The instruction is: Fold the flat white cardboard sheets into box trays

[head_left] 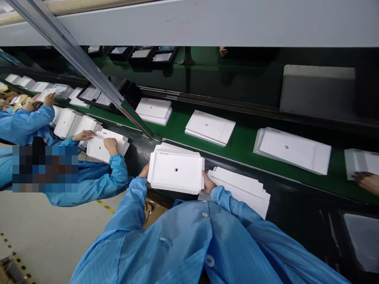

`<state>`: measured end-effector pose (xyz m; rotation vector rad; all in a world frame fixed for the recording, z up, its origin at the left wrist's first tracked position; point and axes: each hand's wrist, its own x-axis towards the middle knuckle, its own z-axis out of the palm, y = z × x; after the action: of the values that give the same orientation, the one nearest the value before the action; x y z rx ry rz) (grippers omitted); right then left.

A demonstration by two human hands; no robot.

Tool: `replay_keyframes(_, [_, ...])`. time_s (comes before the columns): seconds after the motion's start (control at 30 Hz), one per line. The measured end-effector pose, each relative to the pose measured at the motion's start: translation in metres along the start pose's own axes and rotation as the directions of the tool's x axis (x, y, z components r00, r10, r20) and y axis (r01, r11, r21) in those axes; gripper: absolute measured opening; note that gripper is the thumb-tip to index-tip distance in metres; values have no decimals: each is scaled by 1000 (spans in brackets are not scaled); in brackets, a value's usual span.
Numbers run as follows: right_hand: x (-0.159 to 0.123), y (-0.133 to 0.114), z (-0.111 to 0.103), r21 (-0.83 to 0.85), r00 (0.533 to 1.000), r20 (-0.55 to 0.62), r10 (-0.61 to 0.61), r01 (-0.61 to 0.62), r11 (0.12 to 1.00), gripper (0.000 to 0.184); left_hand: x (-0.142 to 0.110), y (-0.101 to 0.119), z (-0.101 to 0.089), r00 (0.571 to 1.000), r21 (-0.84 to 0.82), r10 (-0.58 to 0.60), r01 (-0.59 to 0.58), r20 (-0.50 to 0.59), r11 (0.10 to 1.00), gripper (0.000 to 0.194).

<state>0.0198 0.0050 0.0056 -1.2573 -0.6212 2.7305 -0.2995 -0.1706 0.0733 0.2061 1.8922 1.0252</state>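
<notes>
A white cardboard tray (176,179) with a small round hole in its middle is held in front of my chest. My left hand (144,170) grips its left edge, and my right hand (209,183) grips the right edge. Most fingers of both hands are hidden behind or under the tray. Just beyond it, more white card (174,148) shows past its far edge. To the right of my right hand, a loose stack of flat white card sheets (237,185) lies on the dark table.
Stacked white trays (206,125) sit on a green conveyor belt (177,136) running across ahead. A slanted metal post (89,63) stands front left. Beside me on the left, a co-worker's hand (111,146) works on another tray. A person's hand (367,181) reaches in at far right.
</notes>
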Motion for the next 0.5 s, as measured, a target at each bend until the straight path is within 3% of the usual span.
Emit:
replay_keyframes(0.27, [0, -4, -3, -48, 999, 26, -35, 37, 998, 63, -9, 4, -7, 997, 39, 34, -32, -71, 999, 30])
replay_keyframes(0.5, [-21, 1, 2, -83, 987, 91, -134, 142, 986, 75, -35, -4, -7, 995, 19, 29, -27, -94, 999, 24])
